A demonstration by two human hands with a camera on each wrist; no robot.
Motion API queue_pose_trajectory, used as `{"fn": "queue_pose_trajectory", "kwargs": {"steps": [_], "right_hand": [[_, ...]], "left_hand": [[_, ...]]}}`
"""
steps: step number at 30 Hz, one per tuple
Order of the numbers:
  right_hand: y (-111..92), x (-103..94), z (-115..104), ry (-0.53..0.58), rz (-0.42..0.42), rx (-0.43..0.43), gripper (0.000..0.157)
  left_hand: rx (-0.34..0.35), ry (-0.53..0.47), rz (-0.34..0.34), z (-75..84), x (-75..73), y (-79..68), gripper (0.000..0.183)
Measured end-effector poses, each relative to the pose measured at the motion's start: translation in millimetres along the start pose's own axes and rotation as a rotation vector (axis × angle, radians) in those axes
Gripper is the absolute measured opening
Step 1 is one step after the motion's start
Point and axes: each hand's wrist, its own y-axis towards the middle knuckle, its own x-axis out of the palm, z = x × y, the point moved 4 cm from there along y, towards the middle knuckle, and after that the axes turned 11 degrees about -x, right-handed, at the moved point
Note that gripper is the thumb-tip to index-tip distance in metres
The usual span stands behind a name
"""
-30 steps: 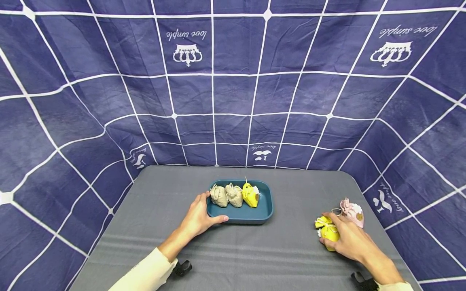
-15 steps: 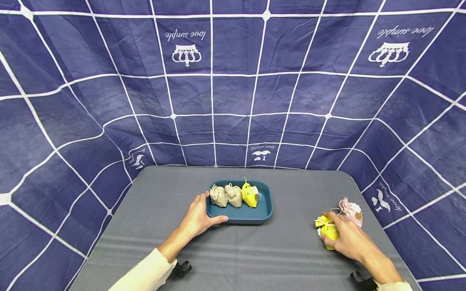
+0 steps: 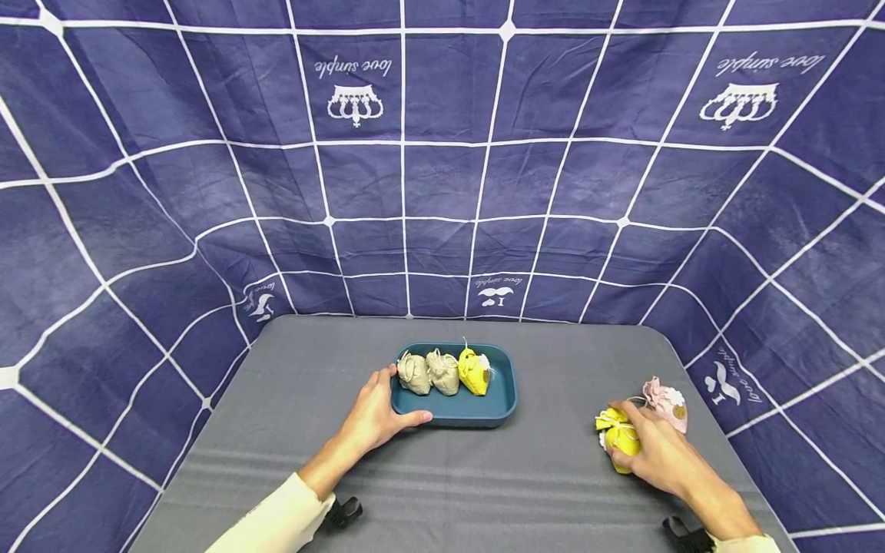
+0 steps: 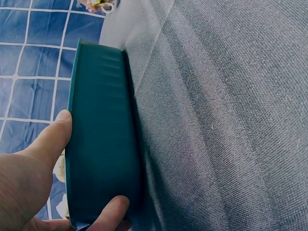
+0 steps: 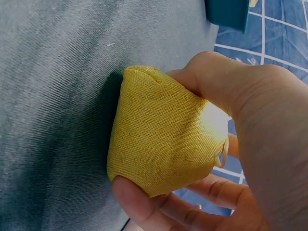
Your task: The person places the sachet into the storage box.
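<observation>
In the head view my left hand (image 3: pixel 379 411) holds the left end of a teal rectangular tray (image 3: pixel 508 415), thumb at the front rim and fingers at the left side. The left wrist view shows the thumb on the rim of the tray (image 4: pixel 103 130). Two beige drawstring pouches (image 3: pixel 444 374) and a yellow drawstring pouch (image 3: pixel 473 374) lie side by side in it. Far to the right my right hand (image 3: pixel 664 453) grips another yellow drawstring pouch (image 3: pixel 622 439) between thumb and fingers. In the right wrist view this pouch (image 5: pixel 159 134) appears low over or on the tabletop; contact is unclear.
Just beyond my right hand a pink drawstring pouch (image 3: pixel 667 405) with a white flower lies on the grey cloth-covered table (image 3: pixel 525 491). Blue gridded cloth (image 3: pixel 442 177) hangs behind the table and along both sides. A black wrist mount (image 3: pixel 343 511) sits under the left wrist.
</observation>
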Motion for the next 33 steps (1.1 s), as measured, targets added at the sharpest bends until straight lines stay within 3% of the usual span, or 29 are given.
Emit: {"fn": "queue_pose_trajectory", "kwargs": {"steps": [14,33], "right_hand": [[24,-10.8,-17,0.009,0.051,-0.057,0.081],[64,-10.0,-43,0.029,0.053,-0.138,0.081]], "left_hand": [[0.001,-0.001,-0.001,1.8,-3.2,-2.2,0.120],[-0.008,0.006,-0.015,-0.3,-1.8,-1.9,0.121]]}}
